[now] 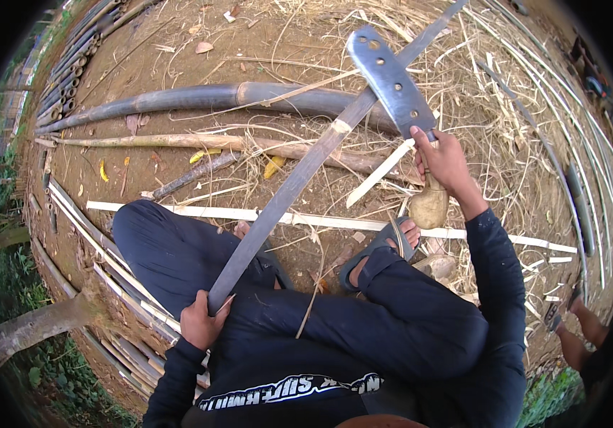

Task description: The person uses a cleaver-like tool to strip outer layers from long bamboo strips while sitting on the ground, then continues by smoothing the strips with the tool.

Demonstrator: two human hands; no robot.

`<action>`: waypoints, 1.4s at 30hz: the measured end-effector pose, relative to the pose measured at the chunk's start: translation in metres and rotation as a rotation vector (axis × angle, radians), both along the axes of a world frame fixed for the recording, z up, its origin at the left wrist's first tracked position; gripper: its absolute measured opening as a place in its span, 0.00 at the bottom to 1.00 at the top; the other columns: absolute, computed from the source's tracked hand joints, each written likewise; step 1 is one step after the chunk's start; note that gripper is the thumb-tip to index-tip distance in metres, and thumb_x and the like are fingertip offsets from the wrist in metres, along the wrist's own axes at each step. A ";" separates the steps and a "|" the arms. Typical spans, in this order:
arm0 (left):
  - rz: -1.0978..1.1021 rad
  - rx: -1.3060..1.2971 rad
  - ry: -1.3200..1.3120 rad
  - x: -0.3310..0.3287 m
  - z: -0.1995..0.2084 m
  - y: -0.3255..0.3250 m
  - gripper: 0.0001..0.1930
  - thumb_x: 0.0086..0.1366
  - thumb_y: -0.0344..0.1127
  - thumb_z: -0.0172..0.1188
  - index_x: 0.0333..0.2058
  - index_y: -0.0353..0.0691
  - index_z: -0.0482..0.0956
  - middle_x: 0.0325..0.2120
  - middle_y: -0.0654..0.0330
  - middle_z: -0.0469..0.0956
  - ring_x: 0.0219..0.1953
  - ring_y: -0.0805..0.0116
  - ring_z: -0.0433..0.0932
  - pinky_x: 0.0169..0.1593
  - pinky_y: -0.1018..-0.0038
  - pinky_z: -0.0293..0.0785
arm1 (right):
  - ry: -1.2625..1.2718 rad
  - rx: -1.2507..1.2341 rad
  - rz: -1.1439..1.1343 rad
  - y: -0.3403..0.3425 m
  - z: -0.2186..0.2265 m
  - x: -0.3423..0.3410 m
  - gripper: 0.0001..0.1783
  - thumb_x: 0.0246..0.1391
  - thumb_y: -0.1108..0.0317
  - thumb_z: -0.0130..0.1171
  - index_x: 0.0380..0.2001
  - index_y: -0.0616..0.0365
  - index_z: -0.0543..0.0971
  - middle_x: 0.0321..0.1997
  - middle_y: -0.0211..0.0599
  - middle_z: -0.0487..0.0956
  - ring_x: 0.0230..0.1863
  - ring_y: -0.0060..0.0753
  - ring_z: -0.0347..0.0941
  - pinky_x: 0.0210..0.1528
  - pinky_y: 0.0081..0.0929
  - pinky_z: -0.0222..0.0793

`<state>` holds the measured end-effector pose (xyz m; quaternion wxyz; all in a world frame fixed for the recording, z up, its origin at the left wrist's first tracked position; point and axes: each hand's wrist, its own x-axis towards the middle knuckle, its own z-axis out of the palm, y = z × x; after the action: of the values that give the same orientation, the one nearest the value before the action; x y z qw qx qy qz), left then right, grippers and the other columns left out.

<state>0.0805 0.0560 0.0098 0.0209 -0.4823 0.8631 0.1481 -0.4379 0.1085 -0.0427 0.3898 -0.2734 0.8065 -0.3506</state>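
Nearest me, left of centre low in the frame, my left hand (201, 324) is wrapped around the near end of a long dark bamboo strip (278, 203), which slants across my lap toward the upper right. I'd keep that hold firm and steady, since a long strip is likely to twist. My sandal (385, 246) sits right of centre, so I ought to keep the edge turned away from that foot.

Farther up, my right hand (443, 164) is closed on the wooden handle (429, 207) of a broad knife (392, 78). Its thumb lies at the blade's base and is best kept on the flat. The blade crosses the strip upper right of centre; whether they touch, I can't tell. The pale node (340, 126) lies between my hands and probably calls for a slower, lighter stroke.

Beyond, a thick dark pole (178, 98) lies across the upper part.
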 end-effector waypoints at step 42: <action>0.026 0.080 0.105 -0.008 0.019 0.005 0.11 0.70 0.37 0.55 0.29 0.37 0.69 0.15 0.44 0.73 0.18 0.41 0.75 0.22 0.54 0.67 | 0.148 -0.071 0.409 0.005 0.023 0.070 0.29 0.58 0.46 0.61 0.24 0.66 0.81 0.15 0.51 0.75 0.19 0.46 0.77 0.30 0.40 0.73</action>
<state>0.0724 0.0607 0.0284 -0.0072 -0.4839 0.8501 0.2077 -0.3682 0.1133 -0.0196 0.3826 -0.4699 0.7478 -0.2712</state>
